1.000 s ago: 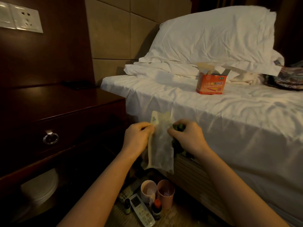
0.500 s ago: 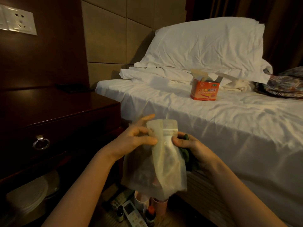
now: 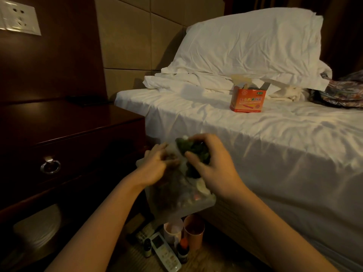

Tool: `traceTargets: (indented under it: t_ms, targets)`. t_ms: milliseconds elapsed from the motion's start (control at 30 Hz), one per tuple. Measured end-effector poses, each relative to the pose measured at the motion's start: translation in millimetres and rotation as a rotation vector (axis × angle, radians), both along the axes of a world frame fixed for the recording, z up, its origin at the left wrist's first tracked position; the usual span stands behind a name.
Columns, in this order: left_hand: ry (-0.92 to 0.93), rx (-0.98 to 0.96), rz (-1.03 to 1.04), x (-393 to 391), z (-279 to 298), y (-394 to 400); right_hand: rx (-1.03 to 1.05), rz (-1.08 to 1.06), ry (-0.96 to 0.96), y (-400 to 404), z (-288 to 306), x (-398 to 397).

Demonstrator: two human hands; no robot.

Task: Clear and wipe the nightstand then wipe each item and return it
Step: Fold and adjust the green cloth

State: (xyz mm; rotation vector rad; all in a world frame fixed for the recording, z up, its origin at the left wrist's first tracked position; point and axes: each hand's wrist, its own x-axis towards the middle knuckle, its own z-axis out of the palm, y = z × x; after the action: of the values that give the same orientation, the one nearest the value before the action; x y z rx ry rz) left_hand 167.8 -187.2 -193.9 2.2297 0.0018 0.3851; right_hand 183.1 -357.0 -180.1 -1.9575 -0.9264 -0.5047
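Since half a second ago the clear pouch point(image 3: 176, 195) has tipped from upright to lying slanted between the hands, and the green cloth point(image 3: 193, 154) now sits on top of it. The left hand point(image 3: 155, 166) grips the pouch's upper edge; the right hand point(image 3: 214, 169) clutches the cloth and presses it on the pouch. The pouch is translucent, crinkled, with small mixed things inside. Below it, on the floor, stand two cups point(image 3: 183, 229) and a remote point(image 3: 166, 252). To the left is the dark nightstand point(image 3: 64, 124); farther away an orange box point(image 3: 247, 100) stands on the bed point(image 3: 284, 138).

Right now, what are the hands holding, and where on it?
The left hand grips the clear pouch at its upper left edge. The right hand holds a bunched green cloth against the pouch's top.
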Motion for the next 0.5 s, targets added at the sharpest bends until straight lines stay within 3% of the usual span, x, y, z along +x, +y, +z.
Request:
traceTargets:
  t_ms: [67,200,333,500]
  targets:
    - [0.001,0.055,-0.144,-8.4,7.2,-5.9,-0.091,-0.016,-0.055,5.1,-12.5,3.0]
    - [0.016,-0.026,-0.242,-27.1,14.0,-18.2,-0.013,-0.069,-0.162,7.7,-10.4,5.2]
    - [0.026,0.017,-0.327,-28.7,12.3,-24.5,0.080,-0.091,-0.163,11.0,1.4,4.7]
    - [-0.118,-0.096,-0.156,-22.4,11.4,-22.0,0.009,-0.030,-0.131,10.6,3.7,3.8]
